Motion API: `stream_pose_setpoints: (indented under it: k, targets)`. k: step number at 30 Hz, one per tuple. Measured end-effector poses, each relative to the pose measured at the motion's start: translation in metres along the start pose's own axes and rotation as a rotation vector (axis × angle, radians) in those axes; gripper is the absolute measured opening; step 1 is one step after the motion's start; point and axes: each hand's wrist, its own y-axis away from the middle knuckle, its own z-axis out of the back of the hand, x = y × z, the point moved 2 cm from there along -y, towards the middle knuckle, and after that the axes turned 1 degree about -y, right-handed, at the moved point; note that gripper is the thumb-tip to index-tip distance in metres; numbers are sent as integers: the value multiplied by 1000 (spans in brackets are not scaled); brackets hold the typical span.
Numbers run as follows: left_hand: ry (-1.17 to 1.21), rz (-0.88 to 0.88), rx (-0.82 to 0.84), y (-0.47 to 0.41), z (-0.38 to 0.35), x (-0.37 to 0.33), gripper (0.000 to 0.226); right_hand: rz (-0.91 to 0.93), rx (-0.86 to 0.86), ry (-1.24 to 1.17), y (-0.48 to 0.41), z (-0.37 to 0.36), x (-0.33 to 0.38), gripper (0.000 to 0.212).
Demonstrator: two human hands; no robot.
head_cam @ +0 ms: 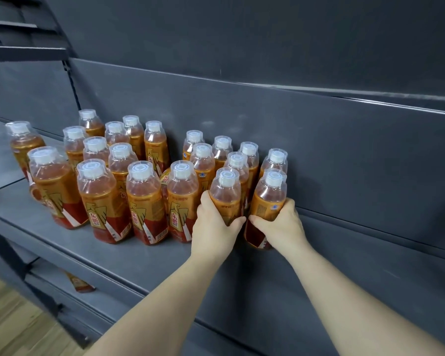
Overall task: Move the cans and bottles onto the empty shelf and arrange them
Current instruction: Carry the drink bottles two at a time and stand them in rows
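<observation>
Several orange drink bottles with white caps and gold-red labels stand in rows on a dark grey shelf [139,263]. My left hand [213,227] grips the front bottle [225,194] of the second row from the right. My right hand [280,227] grips the front bottle [267,201] of the rightmost row. Both held bottles stand upright at the right end of the group, side by side. A looser cluster of bottles [100,191] fills the shelf to the left.
The shelf's grey back panel [319,140] rises right behind the rows. The shelf stretches on to the right of the bottles. On a lower shelf lies part of another bottle [80,282]. Wooden floor [13,322] shows at the bottom left.
</observation>
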Motion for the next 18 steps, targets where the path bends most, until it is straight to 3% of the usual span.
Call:
stream_pose_setpoints:
  k: [6,11,18]
  targets:
    - [-66,18,-13,-3,-2,1,81,-7,18,-65,0,-3,-2,70]
    - [-19,27,4,-5,-2,3,81,-2,45,-53,3,-2,-5,79]
    - [-13,4,40,-7,5,1,81,8,-26,33,12,5,0,65]
